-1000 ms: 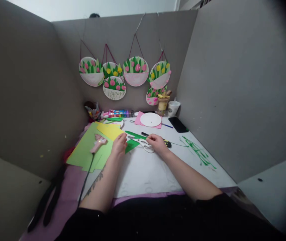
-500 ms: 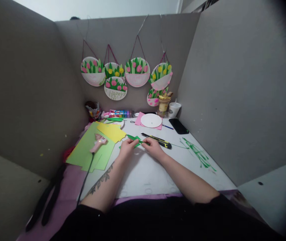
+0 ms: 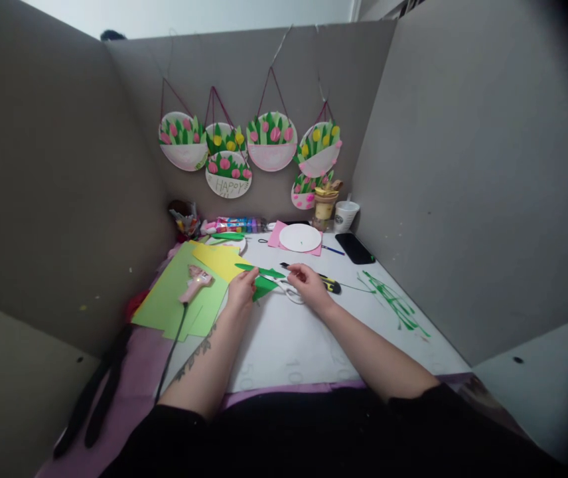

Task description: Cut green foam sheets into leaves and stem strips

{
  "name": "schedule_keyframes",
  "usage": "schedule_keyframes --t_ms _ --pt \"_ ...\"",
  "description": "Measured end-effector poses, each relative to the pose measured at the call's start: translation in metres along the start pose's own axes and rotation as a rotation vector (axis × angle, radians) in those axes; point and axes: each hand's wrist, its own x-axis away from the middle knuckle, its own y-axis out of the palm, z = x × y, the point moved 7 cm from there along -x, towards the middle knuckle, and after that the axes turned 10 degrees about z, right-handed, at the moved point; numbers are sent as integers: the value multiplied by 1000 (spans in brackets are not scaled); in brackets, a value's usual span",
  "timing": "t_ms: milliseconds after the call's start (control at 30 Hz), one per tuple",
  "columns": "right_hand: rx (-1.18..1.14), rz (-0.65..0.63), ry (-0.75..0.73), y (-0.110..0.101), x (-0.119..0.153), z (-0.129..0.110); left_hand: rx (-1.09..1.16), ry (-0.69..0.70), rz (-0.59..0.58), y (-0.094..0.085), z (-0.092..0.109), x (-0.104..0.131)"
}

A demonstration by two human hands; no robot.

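Note:
My left hand [image 3: 243, 290] is closed, pinching a long green paper leaf [image 3: 270, 272] with pointed ends. The leaf lies almost level above the table, its tip towards my right hand. My right hand [image 3: 308, 287] is just beside that tip, thumb and forefinger slightly apart, with nothing visible between them. Below the leaf is a piece of darker green paper [image 3: 263, 287]. White-handled scissors [image 3: 291, 293] lie between my hands, their blades partly hidden. A black and yellow utility knife [image 3: 334, 285] lies behind my right hand, which covers part of it.
On the left, a pink glue gun [image 3: 197, 285] rests on light green sheets [image 3: 164, 302] beside yellow paper [image 3: 219, 262]. Green paper scraps [image 3: 398, 302] and a phone [image 3: 355, 249] lie right. A white paper disc [image 3: 300, 238] is further back. Decorated plates [image 3: 271, 156] hang on the partition.
My hands have moved apart. The leaf has shifted left and up in my left hand, and my right hand has let go of it. The scissors handles have come into view.

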Motion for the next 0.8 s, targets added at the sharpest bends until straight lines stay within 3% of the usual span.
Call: schedule_keyframes --t_ms 200,500,667,800 --pt "104 -59 -28 5 0 -5 -5 -21 -74 9 -6 7" --pt "63 -56 18 -5 -5 -10 158 -74 109 -12 4 -12" --pt "56 -77 -15 11 -58 -26 210 -118 230 -17 -6 -11" --pt "-36 25 48 51 -123 -30 269 -145 354 -23 -5 -8"
